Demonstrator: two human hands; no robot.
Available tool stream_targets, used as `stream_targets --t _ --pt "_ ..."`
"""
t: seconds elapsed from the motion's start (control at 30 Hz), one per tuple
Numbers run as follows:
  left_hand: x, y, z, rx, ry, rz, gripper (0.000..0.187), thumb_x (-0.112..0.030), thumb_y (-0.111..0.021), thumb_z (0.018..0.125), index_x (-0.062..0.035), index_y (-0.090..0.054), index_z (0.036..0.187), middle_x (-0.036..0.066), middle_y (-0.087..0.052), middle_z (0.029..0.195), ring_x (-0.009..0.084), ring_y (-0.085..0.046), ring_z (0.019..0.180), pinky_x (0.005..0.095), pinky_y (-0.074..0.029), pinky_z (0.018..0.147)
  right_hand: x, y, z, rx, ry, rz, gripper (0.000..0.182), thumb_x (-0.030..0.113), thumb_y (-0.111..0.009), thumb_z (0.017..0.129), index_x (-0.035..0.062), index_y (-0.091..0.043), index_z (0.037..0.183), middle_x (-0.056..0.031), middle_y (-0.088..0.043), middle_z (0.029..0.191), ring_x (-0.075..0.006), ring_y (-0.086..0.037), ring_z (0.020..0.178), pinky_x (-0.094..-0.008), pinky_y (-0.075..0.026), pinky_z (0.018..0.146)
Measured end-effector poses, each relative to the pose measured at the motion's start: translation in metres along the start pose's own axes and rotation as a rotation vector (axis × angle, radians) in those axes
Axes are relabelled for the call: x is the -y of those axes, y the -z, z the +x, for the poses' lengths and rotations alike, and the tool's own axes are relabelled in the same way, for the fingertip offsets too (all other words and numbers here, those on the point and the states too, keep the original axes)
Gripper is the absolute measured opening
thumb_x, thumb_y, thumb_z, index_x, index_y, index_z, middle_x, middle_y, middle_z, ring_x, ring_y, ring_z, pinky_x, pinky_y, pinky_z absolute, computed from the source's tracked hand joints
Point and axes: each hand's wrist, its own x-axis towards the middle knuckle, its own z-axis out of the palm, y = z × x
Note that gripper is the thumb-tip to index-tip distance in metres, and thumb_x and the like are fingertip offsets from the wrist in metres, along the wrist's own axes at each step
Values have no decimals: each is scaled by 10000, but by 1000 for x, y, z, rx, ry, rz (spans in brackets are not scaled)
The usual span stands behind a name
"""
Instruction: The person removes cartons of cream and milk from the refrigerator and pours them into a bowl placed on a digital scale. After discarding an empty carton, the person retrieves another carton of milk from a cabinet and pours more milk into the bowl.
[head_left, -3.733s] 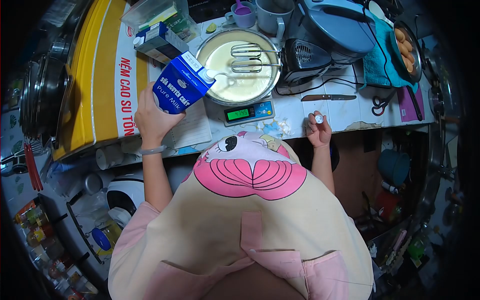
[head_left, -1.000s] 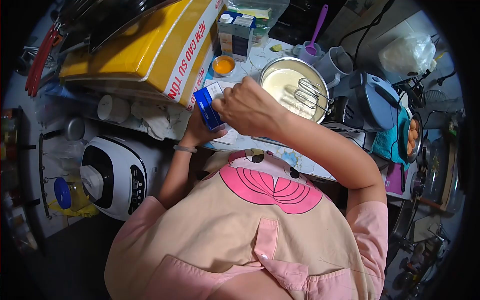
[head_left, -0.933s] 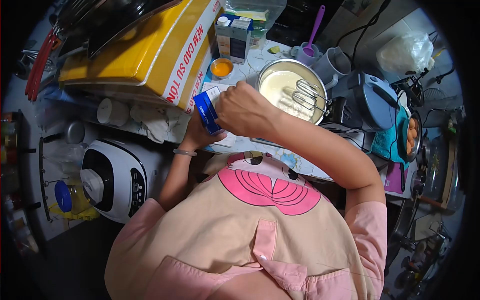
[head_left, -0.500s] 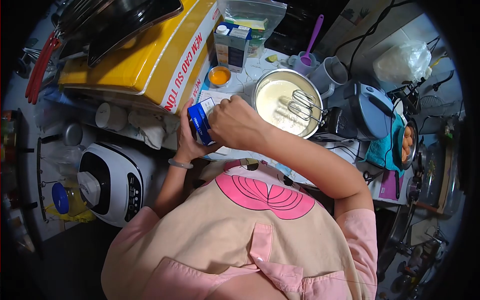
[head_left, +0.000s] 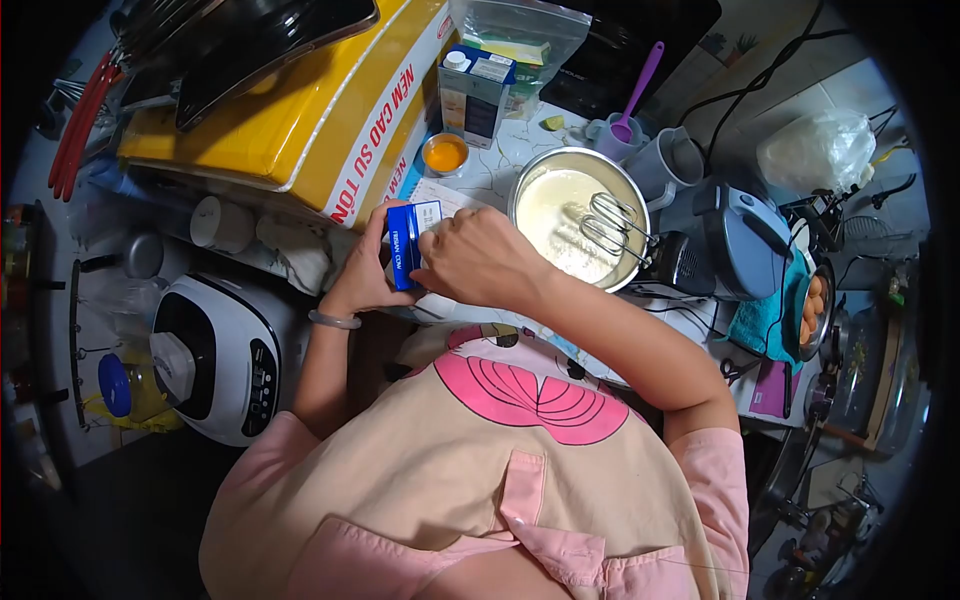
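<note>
My left hand (head_left: 360,268) is wrapped round a small blue and white drink carton (head_left: 402,247), thumb and fingers on its left side and base. My right hand (head_left: 480,258) is closed against the carton's right side, with bent fingers at its white face. What the fingertips pinch there is hidden beneath the knuckles. Just beyond the hands lies a sheet of paper (head_left: 436,194). To the right of my right hand stands a steel pot (head_left: 521,183) of pale creamy batter, with the beaters of a hand mixer (head_left: 612,222) over it.
A small cup of orange yolk (head_left: 445,153) and a tall carton (head_left: 470,105) stand behind the hands. A big yellow box (head_left: 250,120) fills the left. Purple spatula (head_left: 640,85), grey jug (head_left: 672,160), blue-grey appliance (head_left: 745,235) and eggs (head_left: 812,305) are at right.
The carton has turned more upright in my hands, and my left hand has shifted slightly left. My right hand stays at its side. The whole view has shifted a little.
</note>
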Motion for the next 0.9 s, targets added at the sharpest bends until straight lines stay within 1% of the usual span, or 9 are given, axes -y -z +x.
stream_targets --t 0.13,0.23,0.4,0.5,0.67,0.77,0.8,0.87,0.9 --pt "-6 -1 2 36 65 -57 1078 -142 -880 507 -78 -291 1407 132 -485 1291 259 -503 1206 376 -398 1040 13 -7 0 -75 -93 2 376 336 -534 910 22 -617 722 -135 -645 676 -279 -648 594 -383 -491 528" --pt "-5 -15 -6 -61 104 -146 1053 -154 -881 533 -74 -301 1408 138 -482 1306 262 -494 1221 378 -396 1041 22 -6 -1 25 -363 182 362 282 -531 903 57 -652 646 -125 -654 656 -270 -662 592 -385 -500 502" --pt "-13 -24 -6 -142 83 -63 1016 -165 -880 570 -61 -319 1410 152 -509 1298 260 -518 1207 376 -415 1021 29 -11 -5 -62 -487 218 364 270 -522 905 60 -653 638 -123 -651 637 -276 -656 551 -401 -509 474" --pt "-13 -25 -5 -184 54 25 1037 -111 -865 491 -109 -357 1395 160 -607 1160 308 -630 1020 369 -511 863 32 -18 -7 -167 -597 232 445 322 -506 912 33 -586 583 -154 -582 508 -315 -615 468 -432 -477 431" --pt "-18 -25 -7 -199 51 121 1058 -162 -880 500 -89 -352 1414 195 -617 1165 363 -633 1032 390 -516 858 35 -18 -6 -252 -634 172 470 342 -521 906 40 -593 553 -130 -540 442 -317 -579 405 -445 -469 412" --pt "-27 -22 -7 -221 34 184 1049 -234 -886 522 -53 -369 1417 208 -640 1133 379 -642 1022 406 -522 845 24 8 -1 223 -568 299 408 410 -588 857 29 -653 726 -183 -661 700 -308 -668 642 -426 -497 493" --pt "-27 -20 -9 -224 32 186 1049 -234 -886 522 -53 -369 1417 208 -640 1133 379 -642 1022 406 -522 845 22 14 1 220 -566 297 408 410 -588 857 29 -653 726 -183 -661 700 -308 -668 642 -426 -497 493" --pt "-23 -18 -15 -216 74 218 1010 -250 -878 547 -33 -395 1407 215 -648 1120 368 -653 1004 404 -528 835 20 22 3 -154 -459 -5 523 492 -701 738 48 -631 1006 -212 -623 1039 -322 -618 993 -420 -507 632" --pt "-21 -18 -18 -211 94 233 991 -257 -874 559 -23 -407 1401 218 -652 1114 362 -658 996 403 -531 830 16 16 4 -154 -458 -7 523 492 -701 738 48 -631 1006 -212 -623 1039 -322 -618 993 -420 -507 632"
